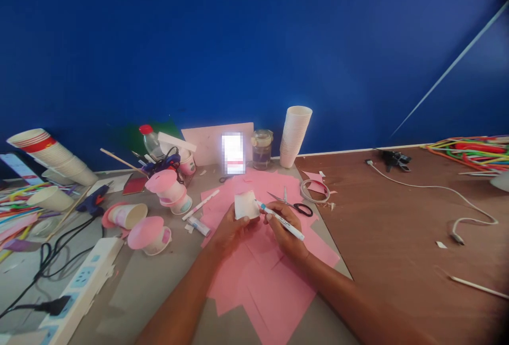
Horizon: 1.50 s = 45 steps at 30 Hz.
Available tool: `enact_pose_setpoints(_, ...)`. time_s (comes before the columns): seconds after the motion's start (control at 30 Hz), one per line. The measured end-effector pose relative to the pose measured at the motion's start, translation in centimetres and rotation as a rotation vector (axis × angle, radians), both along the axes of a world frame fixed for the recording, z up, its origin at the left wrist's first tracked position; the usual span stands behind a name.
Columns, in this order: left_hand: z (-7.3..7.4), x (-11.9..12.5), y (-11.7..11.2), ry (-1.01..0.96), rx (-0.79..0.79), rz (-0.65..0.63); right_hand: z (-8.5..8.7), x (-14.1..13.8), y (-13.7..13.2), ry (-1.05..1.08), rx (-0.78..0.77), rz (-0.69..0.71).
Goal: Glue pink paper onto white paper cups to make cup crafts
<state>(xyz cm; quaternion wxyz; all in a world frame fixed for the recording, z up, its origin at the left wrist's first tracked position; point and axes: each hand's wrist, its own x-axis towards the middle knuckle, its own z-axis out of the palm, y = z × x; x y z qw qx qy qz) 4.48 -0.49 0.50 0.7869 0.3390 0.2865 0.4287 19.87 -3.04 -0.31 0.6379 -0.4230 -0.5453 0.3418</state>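
My left hand (230, 232) is closed on a small white paper piece (246, 205), held up over the sheets; I cannot tell whether it is flat card or part of a cup. In my right hand (287, 231) is a white marker pen (284, 221) with a blue end, its tip pointing at the paper's right edge. Beneath both hands spread overlapping pink paper sheets (274, 292). Black-handled scissors (303, 209) lie just beyond my right hand. A glue stick (199, 226) rests left of my left hand.
Pink-trimmed paper cups (149, 235) stand at the left near a power strip (81, 286) and a blue glue gun (93, 200). At the back are a bright phone screen (233, 153), a glass jar (262, 149) and stacked paper cups (295, 135). A white cable (421, 182) crosses the brown tabletop.
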Motion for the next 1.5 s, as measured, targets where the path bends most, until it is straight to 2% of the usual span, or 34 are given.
enact_pose_setpoints(0.67, -0.29, -0.09, 0.11, 0.003, -0.010, 0.009, 0.72, -0.01, -0.19, -0.023, 0.021, 0.002)
enact_pose_setpoints(1.5, 0.26, 0.06, -0.14, 0.017, -0.007, 0.018, 0.29, -0.01, -0.12, -0.035, -0.007, -0.015)
